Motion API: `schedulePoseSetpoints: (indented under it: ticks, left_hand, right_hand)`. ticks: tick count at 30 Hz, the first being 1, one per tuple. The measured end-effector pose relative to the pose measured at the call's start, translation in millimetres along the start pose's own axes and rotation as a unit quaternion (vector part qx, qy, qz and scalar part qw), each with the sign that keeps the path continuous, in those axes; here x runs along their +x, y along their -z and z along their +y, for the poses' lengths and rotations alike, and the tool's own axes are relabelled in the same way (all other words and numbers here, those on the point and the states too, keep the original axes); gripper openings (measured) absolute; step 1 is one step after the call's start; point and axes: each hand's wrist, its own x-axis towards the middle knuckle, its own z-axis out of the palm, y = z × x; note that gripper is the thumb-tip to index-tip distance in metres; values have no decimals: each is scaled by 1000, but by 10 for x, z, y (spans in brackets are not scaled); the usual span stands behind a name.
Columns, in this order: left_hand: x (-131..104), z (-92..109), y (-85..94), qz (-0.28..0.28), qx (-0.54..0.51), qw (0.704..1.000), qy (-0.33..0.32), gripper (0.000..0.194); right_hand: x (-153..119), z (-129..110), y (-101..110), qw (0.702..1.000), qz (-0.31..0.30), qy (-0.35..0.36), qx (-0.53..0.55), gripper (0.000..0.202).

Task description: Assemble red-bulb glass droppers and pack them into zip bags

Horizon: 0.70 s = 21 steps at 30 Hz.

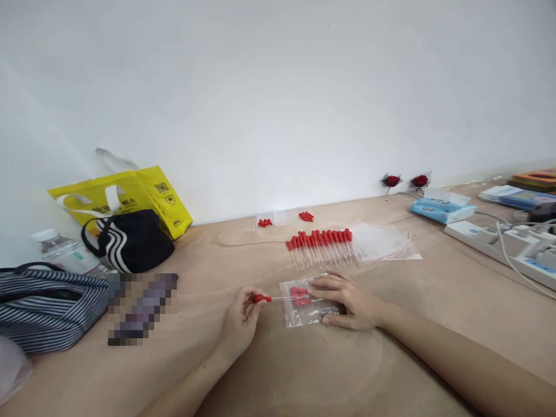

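Observation:
My left hand [244, 315] pinches the red bulb of a dropper [262, 299], whose clear stem points right, into or over a clear zip bag [299, 317]. Red-bulbed droppers [300, 295] show in that bag. My right hand [350, 301] lies over the bag's right part, fingers spread and pressing it to the table. Behind the bag is a row of several red-bulbed droppers [321, 238], side by side with clear stems toward me. Whether the held stem is inside the bag is hard to tell.
Flat clear bags [382, 243] lie right of the row; small red pieces [306, 216] sit on bags by the wall. At left are a yellow bag [163, 200], black pouch [139, 240], bottle [69, 252] and striped bag [56, 307]. Tissues [443, 208] and a power strip [508, 246] are at right.

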Motion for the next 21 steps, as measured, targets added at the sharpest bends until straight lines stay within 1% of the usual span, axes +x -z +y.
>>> schedulePoseSetpoints:
  ticks: [4, 8, 13, 18, 21]
  left_hand:
    - [16, -22, 145, 33, 12, 999, -5, 13]
    - [13, -40, 276, 40, 14, 999, -1, 15]
    - [-7, -76, 346, 51, 1, 998, 30, 19]
    - [-5, -114, 455, 89, -18, 994, 67, 26]
    - [-1, -117, 478, 107, -29, 991, 81, 29]
  right_hand:
    - [0, -2, 2, 1000, -2, -1, 3, 59]
    - [-5, -1, -6, 1000, 8, 0, 7, 58]
    - [-7, 3, -11, 1000, 10, 5, 6, 58]
    - [-6, 2, -14, 1000, 12, 5, 7, 58]
    - [-6, 7, -20, 1000, 14, 5, 8, 58]
